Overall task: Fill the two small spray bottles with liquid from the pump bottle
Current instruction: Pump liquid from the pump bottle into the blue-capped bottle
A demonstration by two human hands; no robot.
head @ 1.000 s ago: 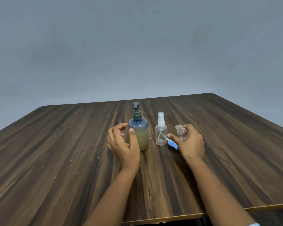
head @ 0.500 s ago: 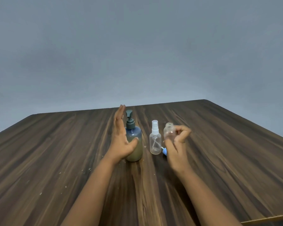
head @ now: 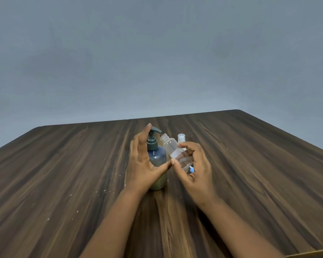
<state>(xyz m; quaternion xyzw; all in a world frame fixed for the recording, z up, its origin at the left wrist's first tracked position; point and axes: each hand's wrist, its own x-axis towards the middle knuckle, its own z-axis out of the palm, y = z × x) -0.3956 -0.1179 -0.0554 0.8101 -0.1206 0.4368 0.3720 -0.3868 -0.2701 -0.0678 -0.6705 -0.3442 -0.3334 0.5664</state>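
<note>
A blue-tinted pump bottle [head: 158,159] with a dark pump head stands upright mid-table, yellowish liquid in its lower part. My left hand [head: 143,161] is spread against its left side, fingertips up by the pump head, thumb across the front. My right hand [head: 196,170] holds a clear uncapped spray bottle [head: 175,153], tilted so its open neck sits just under the pump spout. Behind it, only the white cap of the second spray bottle [head: 181,138] shows. A blue spray cap [head: 191,169] peeks out beside my right palm.
The dark wooden table [head: 63,174] has small white crumbs scattered left of the pump bottle. Its near edge shows at the lower right and a grey wall rises behind its far edge.
My right hand has lifted the uncapped bottle and tilted its neck over to the pump spout. My left hand has settled closer against the pump bottle, fingers near the pump head.
</note>
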